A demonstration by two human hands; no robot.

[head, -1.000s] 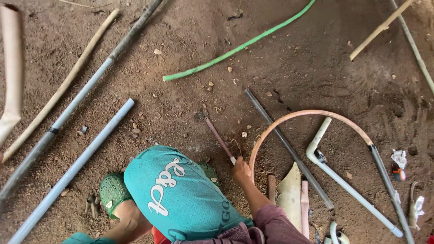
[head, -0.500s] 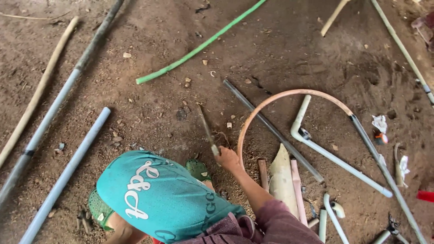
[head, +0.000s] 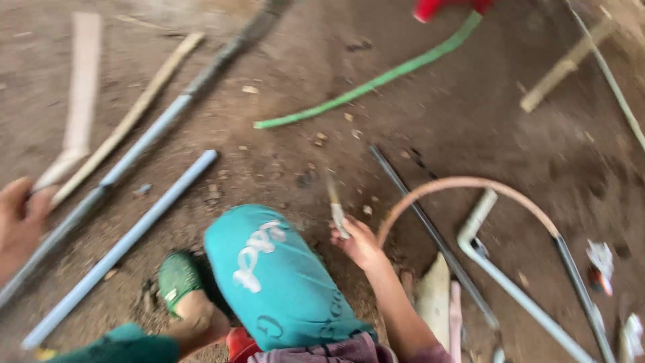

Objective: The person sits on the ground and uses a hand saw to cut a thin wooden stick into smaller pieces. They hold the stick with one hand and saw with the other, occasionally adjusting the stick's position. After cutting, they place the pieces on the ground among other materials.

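Gripping thin stick (head: 334, 199) at lower end, frame centre: right hand (head: 359, 243), fingers clamped. Stick looked light, stiff. Left hand (head: 19, 218), left edge, finger state unclear.

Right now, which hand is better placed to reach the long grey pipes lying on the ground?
Left. The left hand is raised right beside the grey pipes, while the right hand has its grip around a thin tool.
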